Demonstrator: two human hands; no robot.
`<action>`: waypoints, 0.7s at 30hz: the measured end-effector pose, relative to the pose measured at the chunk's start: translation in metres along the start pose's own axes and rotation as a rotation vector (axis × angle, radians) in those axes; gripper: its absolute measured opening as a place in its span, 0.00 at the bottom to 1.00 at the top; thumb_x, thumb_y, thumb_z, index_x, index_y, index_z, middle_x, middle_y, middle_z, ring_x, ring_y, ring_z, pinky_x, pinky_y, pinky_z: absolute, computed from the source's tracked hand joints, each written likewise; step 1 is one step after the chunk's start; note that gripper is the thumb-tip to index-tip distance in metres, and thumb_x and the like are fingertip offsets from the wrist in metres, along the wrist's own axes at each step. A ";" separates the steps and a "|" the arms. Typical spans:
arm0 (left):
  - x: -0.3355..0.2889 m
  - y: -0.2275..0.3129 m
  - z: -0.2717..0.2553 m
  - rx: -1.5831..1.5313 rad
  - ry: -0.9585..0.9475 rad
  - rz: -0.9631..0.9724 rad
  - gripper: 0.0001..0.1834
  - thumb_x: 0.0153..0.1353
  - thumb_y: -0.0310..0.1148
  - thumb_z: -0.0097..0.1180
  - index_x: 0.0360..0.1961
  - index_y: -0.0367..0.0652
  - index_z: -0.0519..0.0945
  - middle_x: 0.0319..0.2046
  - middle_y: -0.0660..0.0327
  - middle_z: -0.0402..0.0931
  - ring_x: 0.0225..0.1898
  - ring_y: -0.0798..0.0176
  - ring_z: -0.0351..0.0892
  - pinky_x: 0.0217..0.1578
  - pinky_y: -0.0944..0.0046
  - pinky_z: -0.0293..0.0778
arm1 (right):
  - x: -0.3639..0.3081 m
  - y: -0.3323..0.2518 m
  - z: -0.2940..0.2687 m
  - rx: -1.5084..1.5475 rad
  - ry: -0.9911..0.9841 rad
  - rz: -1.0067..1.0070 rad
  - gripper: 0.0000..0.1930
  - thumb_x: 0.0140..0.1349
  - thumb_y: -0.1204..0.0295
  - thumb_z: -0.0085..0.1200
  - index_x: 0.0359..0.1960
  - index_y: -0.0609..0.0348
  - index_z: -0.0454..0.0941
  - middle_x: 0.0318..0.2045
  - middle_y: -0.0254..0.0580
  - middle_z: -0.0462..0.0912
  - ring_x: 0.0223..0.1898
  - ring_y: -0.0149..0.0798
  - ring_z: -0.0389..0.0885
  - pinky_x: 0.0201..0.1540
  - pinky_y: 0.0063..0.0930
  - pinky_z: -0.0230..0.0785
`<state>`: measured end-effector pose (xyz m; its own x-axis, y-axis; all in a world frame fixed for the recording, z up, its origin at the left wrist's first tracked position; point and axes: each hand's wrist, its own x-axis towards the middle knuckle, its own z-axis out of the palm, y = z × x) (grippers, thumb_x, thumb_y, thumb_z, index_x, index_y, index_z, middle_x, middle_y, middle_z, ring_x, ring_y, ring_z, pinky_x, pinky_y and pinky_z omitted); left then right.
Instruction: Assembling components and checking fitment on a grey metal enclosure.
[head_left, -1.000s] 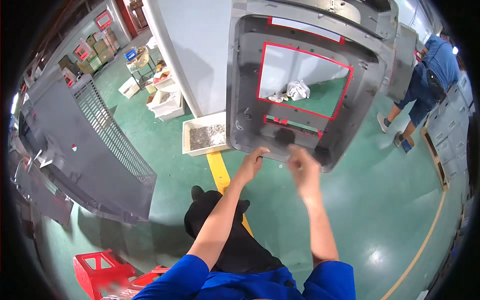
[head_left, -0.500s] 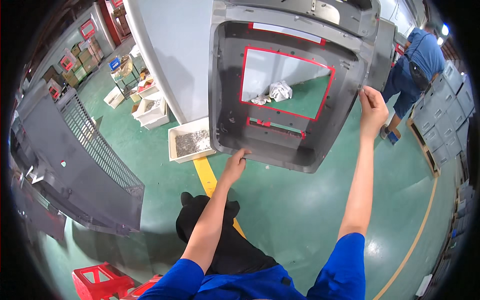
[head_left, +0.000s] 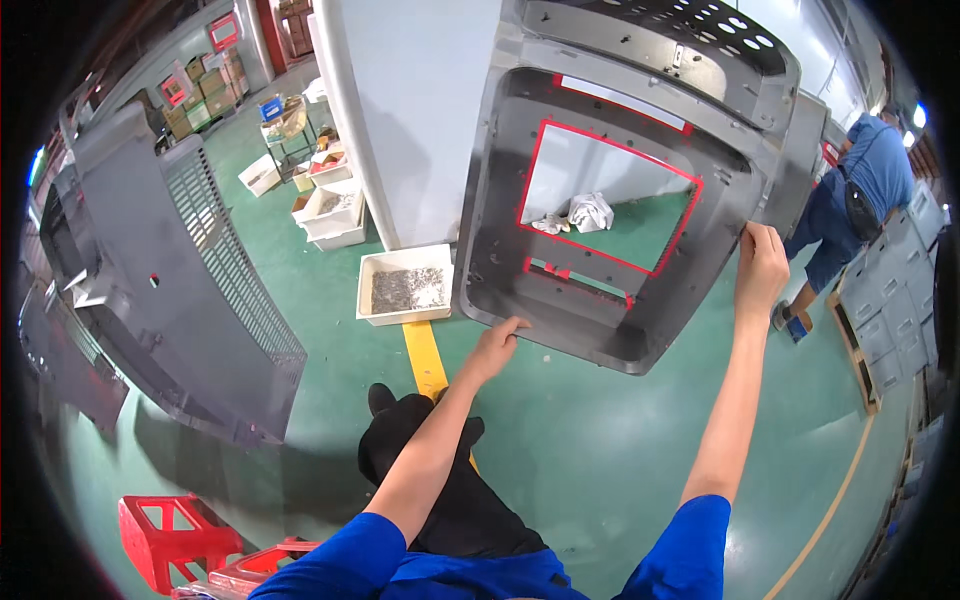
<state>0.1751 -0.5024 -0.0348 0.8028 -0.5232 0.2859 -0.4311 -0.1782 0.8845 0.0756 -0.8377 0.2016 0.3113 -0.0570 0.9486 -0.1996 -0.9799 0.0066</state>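
Observation:
A large dark grey plastic panel (head_left: 490, 180), like a deep-rimmed frame, hangs tilted in front of me. A red-edged rectangular opening in its middle shows the wall and green floor behind. The fingers of my left hand (head_left: 494, 348) are closed on its lower left rim. My right hand (head_left: 762, 268) pinches the right rim, higher up. Another grey part (head_left: 650, 55) with round holes adjoins the panel's top edge; how the two are joined I cannot tell.
At the left stand grey slotted panels (head_left: 205, 290), above red plastic stools (head_left: 180, 540). White bins of small parts (head_left: 400, 310) sit by a pale pillar. At the right, a person in blue (head_left: 860, 190) stands by grey crates on a pallet (head_left: 890, 300).
The panel and both hands sit further right and lower in view, and so does most of the background. Both hands keep their hold on the rim.

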 end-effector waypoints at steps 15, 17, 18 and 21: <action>-0.020 0.023 0.004 0.201 -0.087 -0.171 0.24 0.58 0.24 0.45 0.58 0.52 0.68 0.31 0.46 0.76 0.32 0.44 0.77 0.35 0.54 0.71 | -0.127 -0.153 0.013 0.600 -0.490 0.066 0.11 0.55 0.74 0.59 0.39 0.65 0.79 0.38 0.52 0.81 0.42 0.51 0.79 0.46 0.37 0.70; -0.038 0.037 -0.002 0.229 -0.123 -0.159 0.26 0.59 0.26 0.46 0.60 0.54 0.66 0.29 0.45 0.75 0.31 0.44 0.77 0.34 0.54 0.71 | -0.147 -0.192 0.022 0.660 -0.582 0.042 0.15 0.55 0.69 0.60 0.41 0.66 0.78 0.40 0.54 0.81 0.45 0.55 0.78 0.48 0.41 0.69; -0.042 0.042 0.000 0.235 -0.127 -0.158 0.27 0.59 0.27 0.46 0.61 0.54 0.65 0.29 0.44 0.75 0.31 0.44 0.77 0.33 0.54 0.70 | -0.160 -0.191 0.027 0.638 -0.638 0.045 0.17 0.57 0.67 0.59 0.43 0.67 0.77 0.40 0.56 0.80 0.45 0.56 0.77 0.48 0.41 0.69; -0.048 0.032 0.016 0.058 0.018 -0.075 0.21 0.61 0.28 0.43 0.57 0.46 0.67 0.20 0.44 0.71 0.22 0.46 0.73 0.27 0.50 0.66 | -0.193 -0.176 0.044 0.573 -0.814 0.045 0.17 0.58 0.66 0.57 0.43 0.68 0.77 0.39 0.57 0.80 0.42 0.57 0.77 0.45 0.43 0.68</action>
<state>0.1163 -0.4963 -0.0264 0.8406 -0.4919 0.2267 -0.3923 -0.2645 0.8810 0.0919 -0.6622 0.0029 0.8995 -0.0001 0.4369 0.1852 -0.9057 -0.3814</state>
